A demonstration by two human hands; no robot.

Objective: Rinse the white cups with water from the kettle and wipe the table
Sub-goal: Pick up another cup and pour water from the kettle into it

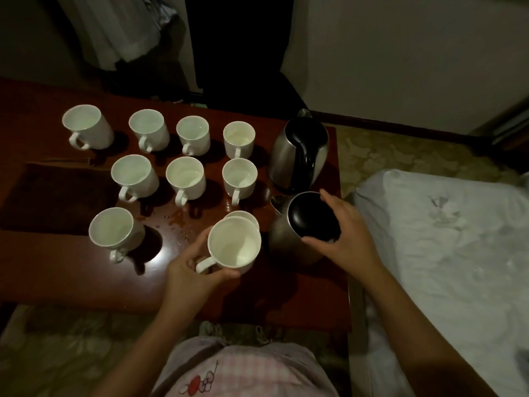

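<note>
Head view, dim light. Dark red-brown glossy wooden table (86,282) carries ten white ceramic handled cups and two steel kettles.

Left hand (189,270) grips the nearest white ceramic cup (233,243): thumb curled along the near wall, fingers wrapped round the far left side next to the handle. Cup is held at the near-centre of the table, mouth up and tipped slightly toward the camera, handle pointing near-left. A second white cup (246,217) sits directly behind it, mostly hidden; only the rim arc shows.

Right hand (346,227) clasps the black-lidded stainless steel kettle (303,230) from above, fingers and thumb spread and curled round the lid rim. Kettle stands upright just right of the held cup, spout (277,202) pointing away and left.

Second stainless steel kettle with black handle (299,156) stands behind it, near the far right table edge, spout away.

Remaining cups upright, handles toward the camera: four in the far row (239,138), three in the middle row (186,177), one alone at near left (113,232). Water droplets (177,220) lie on the table between the middle row and the held cup. White rumpled bedding (443,239) to the right.
</note>
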